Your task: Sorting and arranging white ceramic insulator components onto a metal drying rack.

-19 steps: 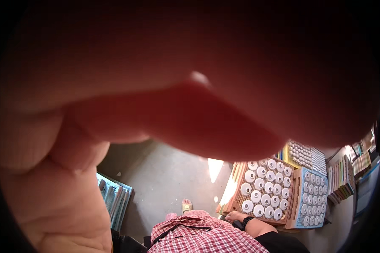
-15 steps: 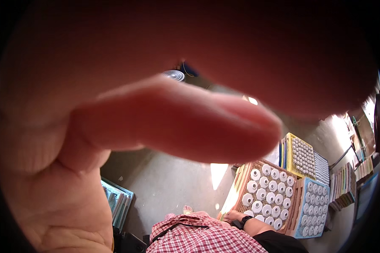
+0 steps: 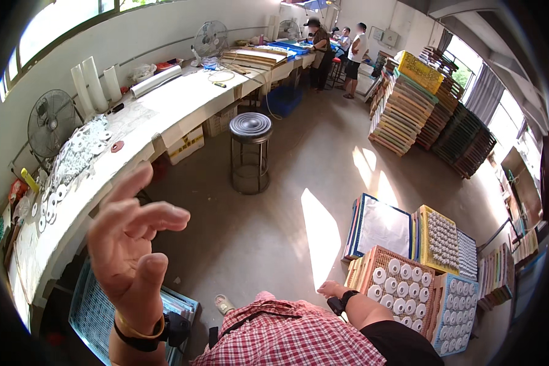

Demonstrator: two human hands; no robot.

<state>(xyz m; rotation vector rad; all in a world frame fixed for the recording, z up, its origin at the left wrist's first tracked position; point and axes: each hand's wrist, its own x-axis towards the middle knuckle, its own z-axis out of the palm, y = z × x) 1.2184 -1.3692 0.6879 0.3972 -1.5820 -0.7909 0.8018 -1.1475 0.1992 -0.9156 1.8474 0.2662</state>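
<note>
Stool [image 3: 251, 127] stands ahead; right hand [image 3: 331, 289] perhaps touches trays [image 3: 360, 269].

This looks like a small manufacturing workshop. A long work surface [image 3: 165, 104] runs along the wall below a window [image 3: 61, 30], carrying a heap of small white parts [image 3: 82, 146] and electric fans [image 3: 210, 39]. Coloured crates [image 3: 402, 113] rise in tall stacks across the bare grey floor [image 3: 256, 244]. Nearer, a brown mesh tray [image 3: 409, 260] and a blue tray [image 3: 441, 305] hold rows of matching white pieces [image 3: 399, 305]. A round stool [image 3: 251, 127] stands by, and people [image 3: 319, 52] gather at the far end.
</note>
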